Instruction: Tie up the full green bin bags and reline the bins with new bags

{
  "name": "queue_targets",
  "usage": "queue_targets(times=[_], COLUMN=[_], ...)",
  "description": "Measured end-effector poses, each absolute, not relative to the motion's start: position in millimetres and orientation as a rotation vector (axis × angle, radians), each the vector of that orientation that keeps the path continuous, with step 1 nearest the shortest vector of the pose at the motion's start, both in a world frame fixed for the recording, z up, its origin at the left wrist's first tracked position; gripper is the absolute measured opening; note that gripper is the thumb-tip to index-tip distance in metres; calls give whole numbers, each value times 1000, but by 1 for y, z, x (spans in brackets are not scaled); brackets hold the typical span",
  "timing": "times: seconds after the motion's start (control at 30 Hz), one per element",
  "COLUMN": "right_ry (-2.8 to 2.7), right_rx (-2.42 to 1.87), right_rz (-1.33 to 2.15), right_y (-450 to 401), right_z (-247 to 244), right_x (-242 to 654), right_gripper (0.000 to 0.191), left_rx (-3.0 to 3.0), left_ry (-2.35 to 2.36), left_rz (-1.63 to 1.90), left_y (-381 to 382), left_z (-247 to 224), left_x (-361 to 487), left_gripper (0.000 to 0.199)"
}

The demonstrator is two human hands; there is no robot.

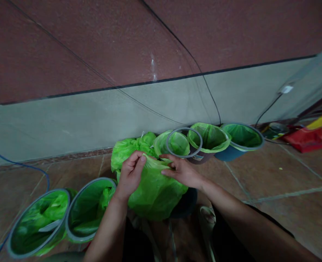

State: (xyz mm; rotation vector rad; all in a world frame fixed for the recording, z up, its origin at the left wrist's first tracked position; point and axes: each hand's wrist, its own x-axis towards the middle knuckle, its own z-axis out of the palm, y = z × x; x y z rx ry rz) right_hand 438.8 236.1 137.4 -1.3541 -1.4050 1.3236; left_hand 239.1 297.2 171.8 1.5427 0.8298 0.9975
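A green plastic bag (157, 191) hangs partly spread between my two hands. My left hand (131, 174) pinches its upper edge between thumb and fingers. My right hand (181, 169) has its fingers closed on the edge at the other side. Behind and below the bag, a dark bin (188, 203) shows only in part. Just beyond my hands, a grey rim ring (201, 141) rests at a lined bin (204, 157). Bunched green bags (126, 148) lie against the wall, beyond my left hand.
Two grey-rimmed bins with green liners, one far left (12, 240) and one nearer (70, 225), stand on the tiles. A blue bin (229, 154) stands to the right by the wall. Farther right lies a red dustpan (304, 140). A blue cable (21, 164) crosses the floor at left.
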Motion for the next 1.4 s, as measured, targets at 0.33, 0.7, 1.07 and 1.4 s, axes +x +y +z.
queue_targets(times=[0.33,0.7,1.07,1.4], right_ry=[-1333,-1660,-1888,-1884], right_rx=[-1382,-1588,-1521,-1643], right_rz=[1499,985,737,1188], right_y=[237,238,233,234], right_z=[134,132,133,127], right_x=[444,458,438,447], right_gripper=[46,38,23,15], left_rx=[1544,1737,2375,2355], left_ry=[872,1312,786,994], left_rz=[1056,1657,587,785], left_y=[299,329,278,312], left_z=[175,169,165,164], left_x=[225,201,258,232], left_gripper=[31,26,64,30])
